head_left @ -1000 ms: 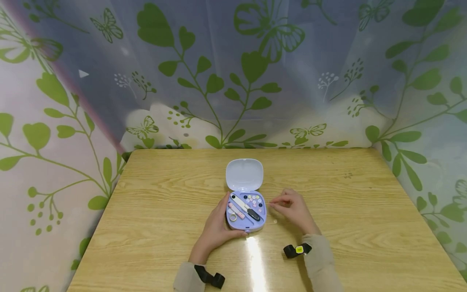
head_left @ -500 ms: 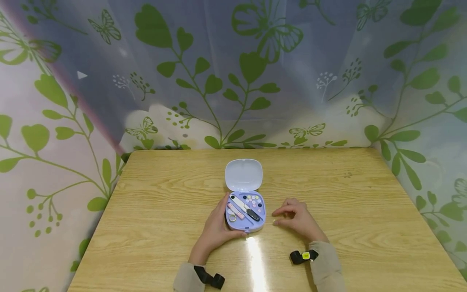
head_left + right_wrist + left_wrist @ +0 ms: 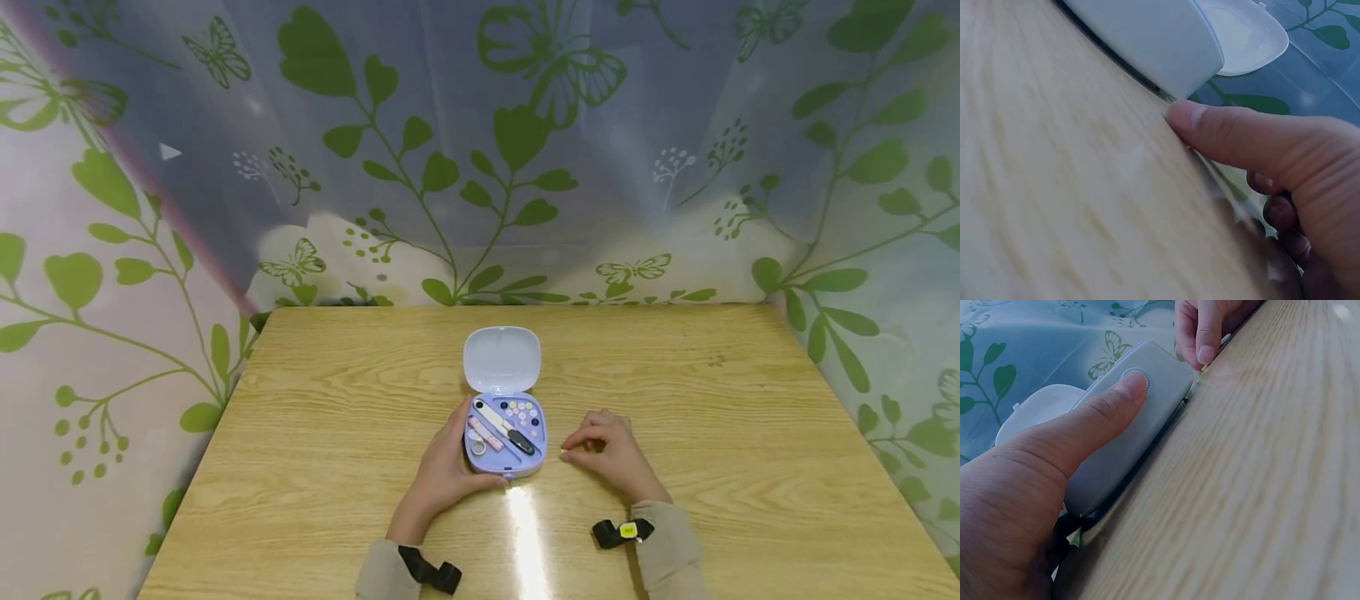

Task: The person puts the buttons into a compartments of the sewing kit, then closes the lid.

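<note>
A lilac sewing box [image 3: 505, 470] stands on the table with its pale lid [image 3: 502, 358] tipped back. My left hand [image 3: 444, 473] grips it from the left, thumb pressed on the front latch in the left wrist view. Inside lie black-handled scissors or snips [image 3: 520, 440], a pink-patterned roll [image 3: 486, 433], a ring-shaped item [image 3: 478, 447] and several small buttons [image 3: 522, 414]. Just right of the box, my right hand [image 3: 613, 457] pinches a small pale button [image 3: 563, 452] at the table surface. The fingertips mostly cover it; a yellowish edge [image 3: 1204, 367] shows in the left wrist view.
The wooden table [image 3: 337, 400] reaches back to a curtain [image 3: 480, 208] printed with green leaves and butterflies. Wrist cameras [image 3: 618, 532] sit on both cuffs. A bright light streak [image 3: 527, 542] reflects in front of the box.
My right hand has moved down and slightly right from beside the box to the button on the table, and its fingertips have closed on it. The left hand and box stay put.
</note>
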A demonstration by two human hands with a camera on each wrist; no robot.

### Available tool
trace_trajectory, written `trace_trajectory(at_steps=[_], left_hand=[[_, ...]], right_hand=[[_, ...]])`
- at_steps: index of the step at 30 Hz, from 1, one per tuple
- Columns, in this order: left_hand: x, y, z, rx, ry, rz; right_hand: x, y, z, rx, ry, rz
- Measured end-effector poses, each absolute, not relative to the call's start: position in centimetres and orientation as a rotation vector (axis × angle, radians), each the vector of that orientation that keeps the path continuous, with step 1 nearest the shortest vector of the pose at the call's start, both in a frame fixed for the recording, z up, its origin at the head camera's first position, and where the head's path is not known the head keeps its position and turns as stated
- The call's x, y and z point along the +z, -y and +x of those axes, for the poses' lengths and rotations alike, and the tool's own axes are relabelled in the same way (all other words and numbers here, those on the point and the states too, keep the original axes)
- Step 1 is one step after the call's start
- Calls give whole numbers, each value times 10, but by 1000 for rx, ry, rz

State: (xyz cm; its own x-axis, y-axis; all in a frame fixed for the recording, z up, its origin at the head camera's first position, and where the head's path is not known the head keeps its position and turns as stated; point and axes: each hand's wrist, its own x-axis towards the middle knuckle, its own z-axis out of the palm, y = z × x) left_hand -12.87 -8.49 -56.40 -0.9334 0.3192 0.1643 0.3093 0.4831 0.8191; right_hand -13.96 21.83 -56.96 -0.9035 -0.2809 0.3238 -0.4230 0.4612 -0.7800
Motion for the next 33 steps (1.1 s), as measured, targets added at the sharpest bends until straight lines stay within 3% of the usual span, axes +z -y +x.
trace_trajectory(at_steps=[33], left_hand=[[-564,85,-129,1478,-2706,575]], right_hand=[[-559,-214,-136,1434,2596,525]])
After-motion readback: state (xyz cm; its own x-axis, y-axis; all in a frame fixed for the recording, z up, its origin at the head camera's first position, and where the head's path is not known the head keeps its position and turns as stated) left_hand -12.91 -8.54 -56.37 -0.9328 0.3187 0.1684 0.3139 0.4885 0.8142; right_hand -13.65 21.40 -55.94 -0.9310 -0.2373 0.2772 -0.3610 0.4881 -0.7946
